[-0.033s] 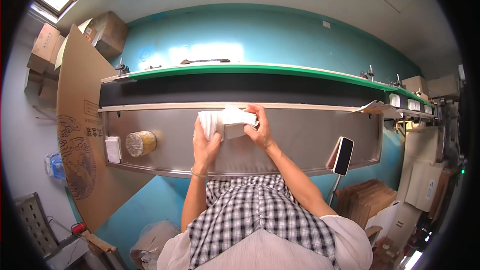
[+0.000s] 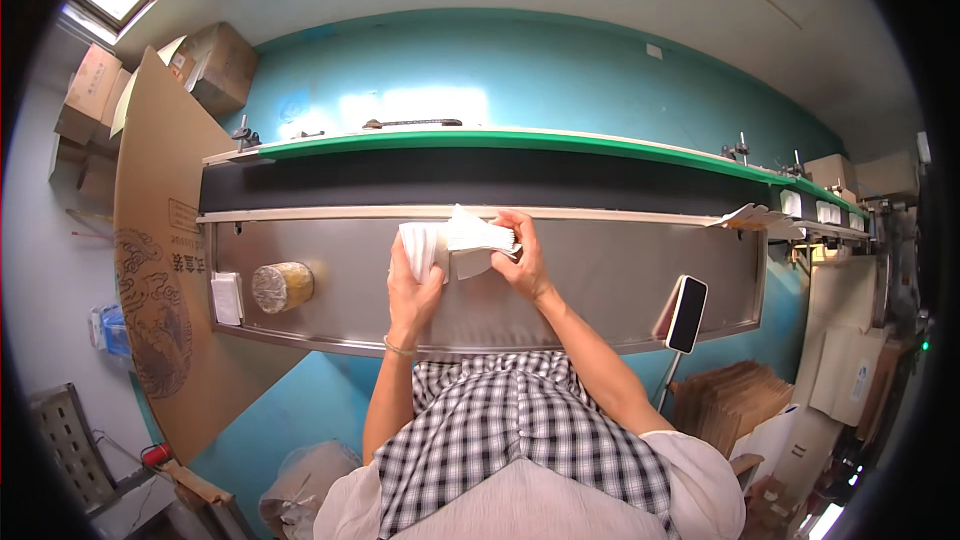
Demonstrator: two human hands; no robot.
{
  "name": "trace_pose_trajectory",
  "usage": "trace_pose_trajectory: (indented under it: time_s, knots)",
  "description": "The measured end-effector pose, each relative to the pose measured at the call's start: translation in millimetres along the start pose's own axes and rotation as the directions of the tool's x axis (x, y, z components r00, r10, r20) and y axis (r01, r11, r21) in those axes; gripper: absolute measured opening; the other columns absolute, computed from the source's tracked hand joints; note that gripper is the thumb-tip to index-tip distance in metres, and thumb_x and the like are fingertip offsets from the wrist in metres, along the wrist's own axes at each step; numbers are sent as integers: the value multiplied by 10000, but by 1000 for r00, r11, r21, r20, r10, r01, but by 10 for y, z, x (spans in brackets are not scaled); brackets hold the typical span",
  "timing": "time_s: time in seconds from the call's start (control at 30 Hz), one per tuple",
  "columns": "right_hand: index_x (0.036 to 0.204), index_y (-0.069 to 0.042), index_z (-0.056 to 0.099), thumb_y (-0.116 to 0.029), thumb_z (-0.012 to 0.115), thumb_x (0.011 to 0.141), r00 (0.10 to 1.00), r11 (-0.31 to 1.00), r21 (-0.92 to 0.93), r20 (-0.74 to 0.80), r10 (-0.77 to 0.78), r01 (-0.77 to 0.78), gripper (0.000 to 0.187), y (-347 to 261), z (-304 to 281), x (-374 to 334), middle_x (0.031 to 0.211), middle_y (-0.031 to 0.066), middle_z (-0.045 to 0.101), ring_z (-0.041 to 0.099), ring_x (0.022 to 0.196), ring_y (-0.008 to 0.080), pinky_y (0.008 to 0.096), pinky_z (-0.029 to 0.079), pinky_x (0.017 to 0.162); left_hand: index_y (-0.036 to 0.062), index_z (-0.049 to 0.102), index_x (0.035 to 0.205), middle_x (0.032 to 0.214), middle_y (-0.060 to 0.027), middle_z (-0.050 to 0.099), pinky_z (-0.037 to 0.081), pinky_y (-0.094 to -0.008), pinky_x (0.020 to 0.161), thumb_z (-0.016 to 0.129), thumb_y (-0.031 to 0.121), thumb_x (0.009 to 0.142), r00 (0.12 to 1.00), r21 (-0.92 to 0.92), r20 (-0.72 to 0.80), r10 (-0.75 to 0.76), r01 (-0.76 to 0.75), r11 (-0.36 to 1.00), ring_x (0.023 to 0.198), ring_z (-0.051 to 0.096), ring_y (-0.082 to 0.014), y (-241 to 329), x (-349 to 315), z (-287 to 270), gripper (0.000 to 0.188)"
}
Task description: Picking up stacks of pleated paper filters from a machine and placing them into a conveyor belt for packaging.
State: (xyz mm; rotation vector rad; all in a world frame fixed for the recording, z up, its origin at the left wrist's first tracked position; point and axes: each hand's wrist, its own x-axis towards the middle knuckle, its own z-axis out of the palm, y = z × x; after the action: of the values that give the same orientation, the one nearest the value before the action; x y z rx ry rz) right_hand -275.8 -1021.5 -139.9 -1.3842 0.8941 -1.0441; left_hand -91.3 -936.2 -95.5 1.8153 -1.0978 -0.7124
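Observation:
Over the middle of the metal worktop, both my hands grip a stack of white folded tissues. My left hand is wrapped round the left portion, its thumb on the near side. At the other end my right hand pinches the layered edges between thumb and fingers. The stack bends between the hands, with a pointed corner sticking up and a loose flap hanging below. Some fingers are hidden behind the tissues.
Left on the worktop stand a yellowish, film-wrapped cylinder and a small white packet. A phone on a stand is at the right. Behind runs a black belt under a green-edged rail. A large cardboard sheet leans at left.
The stack has tilted slightly between my hands; its upper corner points up more and the flap below hangs at a different angle. Both hands keep their grip.

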Motion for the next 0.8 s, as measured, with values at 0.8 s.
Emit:
trace_pose_trajectory:
  time_s: [0.8]
  knots:
    - [1108,28,618,-388,454,1041,717,816,-338,-685,128,-468,452,367,-2076,617,1210,177,592,548,1132,293,415,417,980,18,388,1424,1221,-241,603,483,-428,946,598,91,803,994,-48,95,-49,54,997,1140,606,-399,97,-99,27,659]
